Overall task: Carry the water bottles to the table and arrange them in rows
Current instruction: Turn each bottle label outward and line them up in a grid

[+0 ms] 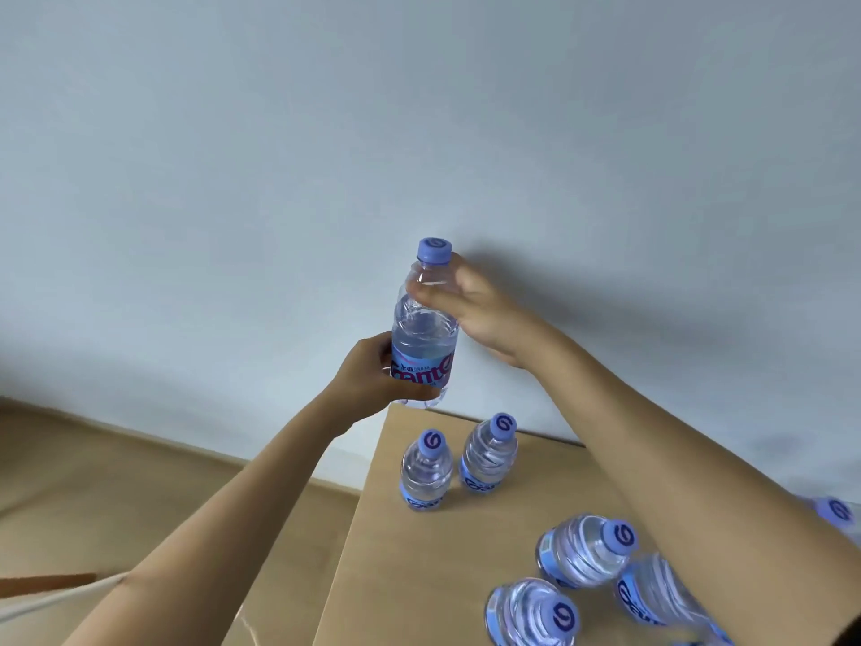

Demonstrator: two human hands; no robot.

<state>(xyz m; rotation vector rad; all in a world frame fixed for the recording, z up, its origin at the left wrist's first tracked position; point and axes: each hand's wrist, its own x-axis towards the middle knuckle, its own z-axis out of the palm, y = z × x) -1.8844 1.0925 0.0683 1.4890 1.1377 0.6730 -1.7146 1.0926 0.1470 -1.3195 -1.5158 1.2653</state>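
I hold one clear water bottle with a blue cap and blue label upright in the air, above the far left corner of the wooden table. My left hand grips its lower body at the label. My right hand grips its shoulder just under the cap. Two bottles stand side by side near the table's far edge. Nearer to me stand three more bottles, partly behind my right forearm. One more blue cap shows at the right edge.
A plain pale wall rises right behind the table. Wooden floor lies to the left, below the table's left edge. A reddish stick and a white cord cross the lower left corner.
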